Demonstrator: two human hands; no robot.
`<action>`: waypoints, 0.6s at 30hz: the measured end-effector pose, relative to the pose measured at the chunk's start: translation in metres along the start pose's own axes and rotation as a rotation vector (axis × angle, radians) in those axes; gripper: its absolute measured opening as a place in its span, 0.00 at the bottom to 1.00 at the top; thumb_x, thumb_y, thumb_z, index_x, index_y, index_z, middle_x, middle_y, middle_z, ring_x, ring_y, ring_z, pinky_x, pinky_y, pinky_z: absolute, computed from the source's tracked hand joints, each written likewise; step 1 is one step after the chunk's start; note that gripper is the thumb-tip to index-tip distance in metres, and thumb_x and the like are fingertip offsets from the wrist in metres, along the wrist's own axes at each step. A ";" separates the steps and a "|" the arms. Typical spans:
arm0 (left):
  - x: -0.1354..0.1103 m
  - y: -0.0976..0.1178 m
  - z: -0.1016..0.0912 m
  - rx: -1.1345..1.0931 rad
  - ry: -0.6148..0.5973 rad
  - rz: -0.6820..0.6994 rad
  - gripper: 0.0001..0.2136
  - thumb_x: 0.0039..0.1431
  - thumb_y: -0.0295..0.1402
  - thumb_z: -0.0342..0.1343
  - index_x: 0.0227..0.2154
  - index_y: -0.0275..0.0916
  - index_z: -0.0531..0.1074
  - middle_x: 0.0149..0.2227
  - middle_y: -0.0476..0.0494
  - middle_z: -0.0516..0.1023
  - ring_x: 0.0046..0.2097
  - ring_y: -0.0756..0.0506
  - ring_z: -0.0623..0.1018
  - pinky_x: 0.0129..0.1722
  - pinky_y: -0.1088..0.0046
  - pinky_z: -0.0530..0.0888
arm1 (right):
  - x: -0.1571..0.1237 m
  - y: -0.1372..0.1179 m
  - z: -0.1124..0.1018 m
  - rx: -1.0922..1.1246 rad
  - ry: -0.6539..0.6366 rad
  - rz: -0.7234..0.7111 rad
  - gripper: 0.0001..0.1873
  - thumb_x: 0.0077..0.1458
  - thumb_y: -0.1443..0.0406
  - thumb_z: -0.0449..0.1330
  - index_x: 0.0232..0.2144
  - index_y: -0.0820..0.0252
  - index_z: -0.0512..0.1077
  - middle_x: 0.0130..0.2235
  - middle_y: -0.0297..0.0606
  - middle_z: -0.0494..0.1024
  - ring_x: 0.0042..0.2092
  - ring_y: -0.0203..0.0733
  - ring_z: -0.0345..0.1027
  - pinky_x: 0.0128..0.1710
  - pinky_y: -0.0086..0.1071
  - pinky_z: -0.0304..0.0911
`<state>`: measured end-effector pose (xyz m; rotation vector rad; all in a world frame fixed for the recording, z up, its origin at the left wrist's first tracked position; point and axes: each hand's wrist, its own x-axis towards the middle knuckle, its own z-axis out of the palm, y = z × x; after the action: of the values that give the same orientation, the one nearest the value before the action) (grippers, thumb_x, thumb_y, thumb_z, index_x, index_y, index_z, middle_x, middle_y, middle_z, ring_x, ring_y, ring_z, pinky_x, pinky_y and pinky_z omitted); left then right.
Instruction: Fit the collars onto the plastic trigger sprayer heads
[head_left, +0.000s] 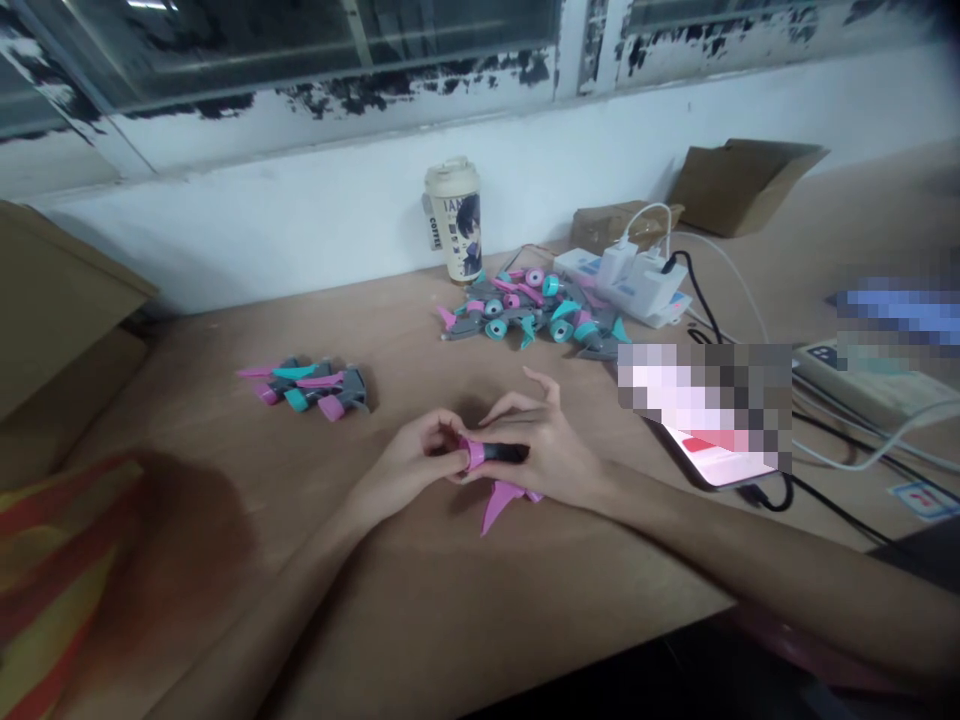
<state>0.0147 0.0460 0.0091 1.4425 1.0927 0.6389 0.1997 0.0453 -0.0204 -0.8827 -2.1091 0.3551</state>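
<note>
Brown tabletop (450, 600) lay beneath; the left hand (416, 458) and right hand (551, 455) each pinched an end of a dark toy part (501, 454), held between them, a pink fin (501, 500) just below.

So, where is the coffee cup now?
In the head view, the coffee cup stands at the far middle of the table, by the white wall, just behind the pile of pink and teal parts.

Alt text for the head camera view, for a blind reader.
Left hand and right hand hold a dark piece with a pink ring over a table, a pink fin beneath. Pink, teal and grey parts lie left; a bigger pile sits by a cup behind.
</note>
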 end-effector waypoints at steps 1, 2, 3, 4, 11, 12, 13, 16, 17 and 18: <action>0.000 0.000 0.001 0.001 0.012 0.006 0.08 0.46 0.30 0.59 0.29 0.36 0.66 0.26 0.51 0.70 0.29 0.52 0.72 0.30 0.75 0.71 | 0.000 0.001 0.000 -0.008 -0.006 0.001 0.08 0.50 0.57 0.62 0.33 0.50 0.76 0.33 0.29 0.80 0.39 0.38 0.71 0.61 0.47 0.31; 0.000 -0.001 0.001 0.000 0.020 0.010 0.08 0.47 0.30 0.59 0.30 0.36 0.66 0.26 0.51 0.71 0.28 0.52 0.72 0.30 0.76 0.71 | 0.000 0.002 0.000 -0.012 -0.012 -0.001 0.07 0.50 0.58 0.62 0.32 0.50 0.76 0.33 0.29 0.80 0.39 0.38 0.71 0.60 0.47 0.31; 0.000 -0.001 0.002 -0.002 0.025 0.013 0.08 0.47 0.29 0.58 0.30 0.36 0.66 0.26 0.51 0.71 0.28 0.52 0.72 0.29 0.76 0.71 | 0.000 0.003 0.000 -0.013 -0.017 -0.003 0.05 0.50 0.59 0.62 0.31 0.50 0.76 0.33 0.28 0.80 0.39 0.37 0.71 0.60 0.47 0.31; 0.000 -0.001 0.003 -0.006 0.029 0.014 0.08 0.47 0.29 0.58 0.31 0.36 0.67 0.27 0.51 0.71 0.29 0.52 0.72 0.29 0.76 0.71 | 0.000 0.004 0.001 -0.012 -0.019 -0.007 0.04 0.50 0.59 0.61 0.30 0.50 0.76 0.33 0.28 0.80 0.39 0.37 0.70 0.60 0.47 0.31; -0.004 -0.010 0.013 0.035 0.146 0.069 0.08 0.49 0.30 0.57 0.33 0.38 0.67 0.30 0.48 0.73 0.33 0.48 0.75 0.29 0.74 0.74 | -0.001 0.006 0.005 -0.025 0.009 -0.016 0.04 0.48 0.59 0.62 0.29 0.50 0.75 0.33 0.26 0.79 0.39 0.36 0.70 0.60 0.44 0.34; -0.004 -0.012 0.014 0.045 0.172 0.083 0.08 0.49 0.31 0.57 0.34 0.38 0.67 0.32 0.47 0.74 0.35 0.47 0.76 0.29 0.74 0.75 | -0.001 0.006 0.005 -0.032 0.015 -0.011 0.05 0.48 0.59 0.62 0.30 0.50 0.75 0.33 0.26 0.80 0.39 0.37 0.70 0.60 0.45 0.34; -0.005 -0.014 0.015 0.060 0.205 0.098 0.09 0.50 0.33 0.57 0.35 0.38 0.68 0.34 0.46 0.75 0.37 0.46 0.76 0.29 0.73 0.75 | -0.001 0.006 0.005 -0.038 0.029 -0.006 0.06 0.48 0.59 0.62 0.30 0.50 0.75 0.32 0.27 0.80 0.39 0.37 0.71 0.60 0.45 0.34; -0.007 -0.017 0.019 0.224 0.333 0.167 0.08 0.51 0.33 0.56 0.35 0.39 0.70 0.37 0.44 0.77 0.39 0.45 0.77 0.32 0.71 0.75 | 0.000 0.007 0.004 -0.052 0.080 0.006 0.08 0.48 0.59 0.62 0.33 0.51 0.75 0.32 0.29 0.80 0.39 0.38 0.71 0.60 0.46 0.33; -0.008 -0.017 0.020 0.325 0.380 0.208 0.06 0.51 0.32 0.56 0.33 0.39 0.71 0.36 0.45 0.77 0.38 0.45 0.76 0.33 0.71 0.74 | 0.000 0.007 0.004 -0.058 0.094 0.007 0.09 0.48 0.60 0.62 0.34 0.51 0.75 0.32 0.29 0.80 0.39 0.39 0.71 0.60 0.46 0.33; -0.009 -0.017 0.021 0.434 0.422 0.251 0.04 0.52 0.31 0.55 0.31 0.40 0.72 0.35 0.46 0.77 0.37 0.46 0.76 0.34 0.71 0.74 | 0.000 0.006 0.004 -0.064 0.102 0.007 0.09 0.48 0.61 0.62 0.34 0.52 0.75 0.32 0.29 0.80 0.39 0.39 0.71 0.60 0.46 0.32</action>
<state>0.0248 0.0266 -0.0092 1.8911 1.4537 0.9560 0.1994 0.0505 -0.0260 -0.9265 -2.0335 0.2419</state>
